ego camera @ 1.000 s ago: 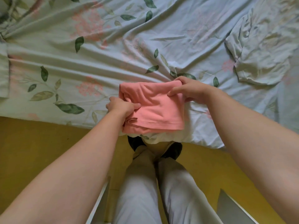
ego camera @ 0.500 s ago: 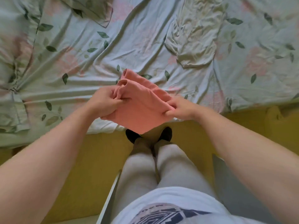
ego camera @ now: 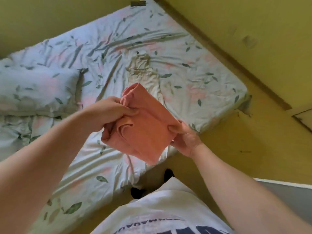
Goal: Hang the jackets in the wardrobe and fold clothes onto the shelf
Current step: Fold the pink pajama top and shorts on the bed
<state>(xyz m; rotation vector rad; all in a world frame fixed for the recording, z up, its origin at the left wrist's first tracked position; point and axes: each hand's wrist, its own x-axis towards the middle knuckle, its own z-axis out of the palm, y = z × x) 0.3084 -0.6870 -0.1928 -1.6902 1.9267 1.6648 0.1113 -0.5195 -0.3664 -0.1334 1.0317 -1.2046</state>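
Observation:
A folded salmon-pink garment (ego camera: 145, 130) is held up in the air above the bed's near edge. My left hand (ego camera: 108, 114) grips its left side, thumb on top and fingers curled underneath. My right hand (ego camera: 184, 139) pinches its right edge, with the thumb over the fabric and the palm below. A crumpled pale cream garment (ego camera: 145, 73) lies flat on the bed behind the pink one, partly hidden by it.
The bed (ego camera: 194, 68) has a pale floral sheet and a matching pillow (ego camera: 37, 92) at the left. Yellow floor (ego camera: 253, 141) lies to the right, with a wooden skirting strip (ego camera: 236, 59) along the wall. A grey panel with a white edge (ego camera: 287, 193) is at lower right.
Both hands lifted the pink garment off the bed and carried it toward me. My view swung left and pulled back, so the pillow and the wall came into sight.

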